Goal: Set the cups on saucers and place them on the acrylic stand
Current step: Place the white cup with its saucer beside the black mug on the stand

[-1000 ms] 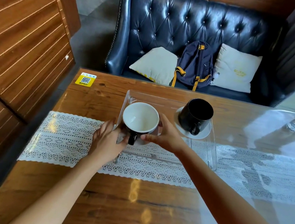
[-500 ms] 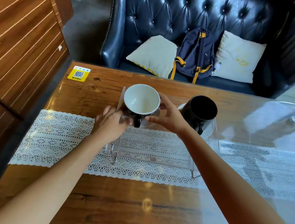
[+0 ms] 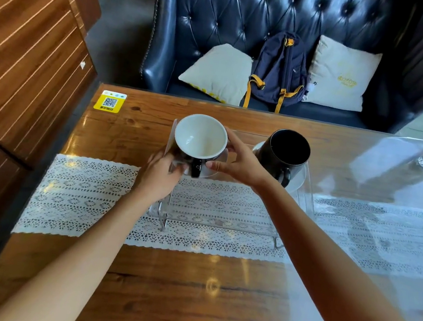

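Note:
A cup with a white inside and a black outside [image 3: 200, 137] sits on a white saucer [image 3: 210, 172] at the left end of the clear acrylic stand [image 3: 223, 220]. My left hand [image 3: 159, 177] grips the saucer's left edge. On the right side, my right hand [image 3: 240, 161] holds the saucer and touches the cup. A black cup [image 3: 286, 150] stands on its own white saucer [image 3: 297, 182] at the stand's right end, with its handle toward me.
The stand rests on a white lace runner [image 3: 86, 194] across a glass-topped wooden table [image 3: 159, 289]. A yellow QR sticker [image 3: 109, 102] is at the far left corner. Behind is a leather sofa with two cushions and a backpack [image 3: 280, 72]. A wood panel wall is at the left.
Both hands have carried the white-lined cup and its saucer away from me, from the stand's near side to its top at the left. The camera has tilted down slightly.

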Demonstrator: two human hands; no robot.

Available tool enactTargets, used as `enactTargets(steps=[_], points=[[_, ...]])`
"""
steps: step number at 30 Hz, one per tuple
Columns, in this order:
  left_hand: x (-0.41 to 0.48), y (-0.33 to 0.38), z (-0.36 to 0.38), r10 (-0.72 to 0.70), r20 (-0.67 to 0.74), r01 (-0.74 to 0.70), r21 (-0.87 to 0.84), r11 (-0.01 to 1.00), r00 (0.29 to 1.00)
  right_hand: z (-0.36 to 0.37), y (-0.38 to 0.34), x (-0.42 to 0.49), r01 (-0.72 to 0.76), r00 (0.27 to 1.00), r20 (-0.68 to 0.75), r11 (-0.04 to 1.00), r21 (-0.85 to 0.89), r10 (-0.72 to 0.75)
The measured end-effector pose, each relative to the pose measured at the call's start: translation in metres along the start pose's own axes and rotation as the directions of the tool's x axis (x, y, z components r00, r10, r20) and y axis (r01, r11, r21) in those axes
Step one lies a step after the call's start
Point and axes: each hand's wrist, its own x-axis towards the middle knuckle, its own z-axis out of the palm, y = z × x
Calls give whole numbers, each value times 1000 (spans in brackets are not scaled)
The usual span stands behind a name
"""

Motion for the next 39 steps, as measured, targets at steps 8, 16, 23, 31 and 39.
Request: enactTargets(steps=[8, 16, 23, 31, 39], points=[[-4, 4, 2, -19, -20, 17, -87, 996, 1000, 11, 2, -10, -21, 997, -76, 995, 101, 29], [-9, 4, 7, 6, -143, -13, -47, 999, 990, 11, -6, -16, -33, 998, -53, 997, 71, 36], [-58, 6, 11, 64, -494, -198, -225, 954, 867, -7, -6, -84, -67, 996, -71, 992, -108, 60], [-84, 81, 47, 474, -86, -481, -121, 868, 876, -55, 48, -148, -114, 762, -641, 955, -273, -92], [-30, 103, 102, 213, 122, -227, 121, 966, 969, -70, 79, -114, -267, 833, -541, 941, -208, 116]])
